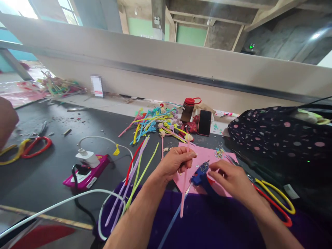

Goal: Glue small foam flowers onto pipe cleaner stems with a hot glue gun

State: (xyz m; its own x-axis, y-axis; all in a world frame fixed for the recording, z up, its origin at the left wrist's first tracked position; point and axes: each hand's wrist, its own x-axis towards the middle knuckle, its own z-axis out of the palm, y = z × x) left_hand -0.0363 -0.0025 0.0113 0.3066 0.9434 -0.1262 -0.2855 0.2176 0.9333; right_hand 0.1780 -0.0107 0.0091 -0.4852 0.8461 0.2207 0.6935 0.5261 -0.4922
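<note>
My left hand (176, 162) is closed around a pink pipe cleaner (184, 193). Its lower end hangs down over the dark purple cloth, and a cream flower-like piece (188, 137) shows at the top end. My right hand (230, 178) is beside a blue glue gun (199, 174), with thumb and forefinger apart and nothing visible between them. The glue gun rests on a pink sheet (220, 183), its tip pointing away from me and a translucent glue stick (169, 221) trailing from its back. Small beads (219, 153) lie on the sheet's far right part.
Several loose pipe cleaners (140, 169) and a magenta power strip (98, 173) lie left. Behind is a pile of coloured pipe-cleaner stems (151, 122), a bottle (187, 110) and a phone (204, 122). Scissors lie right (275, 197) and far left (36, 147). A dotted dark bag (280, 135) stands right.
</note>
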